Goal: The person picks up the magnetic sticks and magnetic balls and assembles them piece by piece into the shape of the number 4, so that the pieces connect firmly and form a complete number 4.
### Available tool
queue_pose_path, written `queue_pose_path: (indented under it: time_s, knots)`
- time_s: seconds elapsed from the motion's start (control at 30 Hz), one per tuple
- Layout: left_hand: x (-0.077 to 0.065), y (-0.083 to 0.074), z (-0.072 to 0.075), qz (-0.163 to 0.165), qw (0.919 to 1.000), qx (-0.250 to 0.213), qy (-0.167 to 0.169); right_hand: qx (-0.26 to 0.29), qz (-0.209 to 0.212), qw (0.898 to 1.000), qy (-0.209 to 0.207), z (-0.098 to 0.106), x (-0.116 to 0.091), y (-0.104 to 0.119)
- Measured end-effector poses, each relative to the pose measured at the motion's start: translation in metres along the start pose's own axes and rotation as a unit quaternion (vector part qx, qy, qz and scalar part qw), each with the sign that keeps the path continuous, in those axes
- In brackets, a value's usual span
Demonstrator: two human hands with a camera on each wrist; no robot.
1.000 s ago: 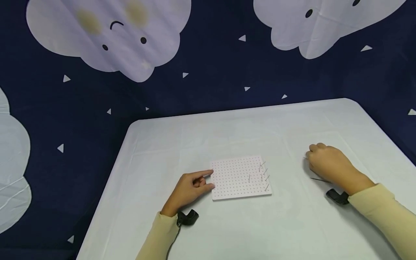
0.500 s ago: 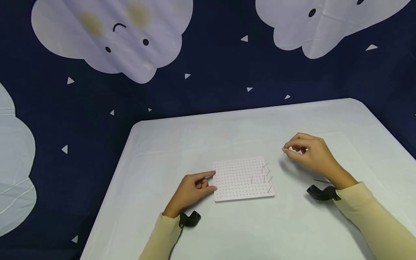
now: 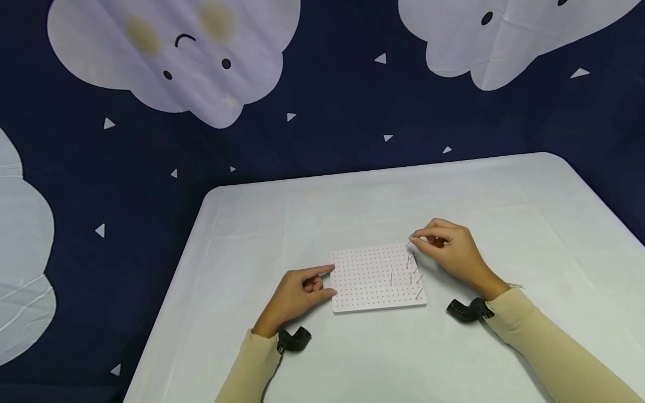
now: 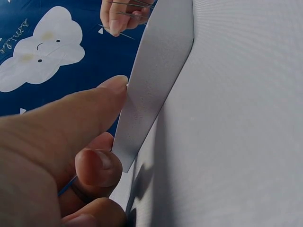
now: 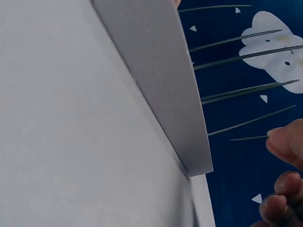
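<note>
A white pegboard (image 3: 363, 280) full of small holes lies flat on the table. Several thin pointed pins (image 5: 246, 57) stand in it near its right side, some of them leaning. My left hand (image 3: 288, 296) touches the board's left edge with extended thumb and forefinger, the other fingers folded in. Between thumb and forefinger my right hand (image 3: 450, 249) pinches another thin pin (image 5: 248, 138), just above the board's far right corner. In the right wrist view this pin's free end points toward the board and is apart from it.
Loose thin pins (image 3: 516, 286) lie on the white-covered table (image 3: 282, 224) by the right sleeve. Black wrist cameras (image 3: 294, 339) sit at both cuffs. A dark blue curtain (image 3: 332, 151) with clouds hangs behind the table.
My right hand has lifted from the table at the right with a pin and moved left to the board's far right corner. The left hand stays at the board's left edge.
</note>
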State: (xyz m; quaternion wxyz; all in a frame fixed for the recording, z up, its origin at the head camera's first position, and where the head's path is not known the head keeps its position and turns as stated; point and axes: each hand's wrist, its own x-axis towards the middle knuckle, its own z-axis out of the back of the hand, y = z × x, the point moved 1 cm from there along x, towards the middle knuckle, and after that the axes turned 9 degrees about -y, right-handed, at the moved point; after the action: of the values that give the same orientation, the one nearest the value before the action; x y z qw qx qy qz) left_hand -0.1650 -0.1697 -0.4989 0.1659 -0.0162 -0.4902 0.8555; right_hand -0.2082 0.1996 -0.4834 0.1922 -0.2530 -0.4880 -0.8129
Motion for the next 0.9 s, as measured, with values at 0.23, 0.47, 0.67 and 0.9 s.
queue_pose_path:
  time_s: [0.23,0.47,0.67,0.9]
  knots:
    - [0.0004,-0.0013,0.0000,-0.002,1.0000,0.007,0.000,-0.013,0.022,1.000,0.013,-0.0040,-0.0039,-0.0018]
    - [0.0010,-0.0025,0.0004,-0.010,0.9999,0.013,-0.001,-0.050,0.045,0.998,0.014,-0.0048,-0.0037,-0.0002]
    - [0.0005,-0.0017,0.0002,-0.019,0.9997,0.012,-0.002,-0.058,0.055,0.997,0.022,-0.0055,-0.0037,0.0009]
    - [0.0004,-0.0015,0.0000,-0.016,0.9998,0.010,-0.004,-0.060,0.065,0.996,0.023,-0.0056,-0.0041,-0.0002]
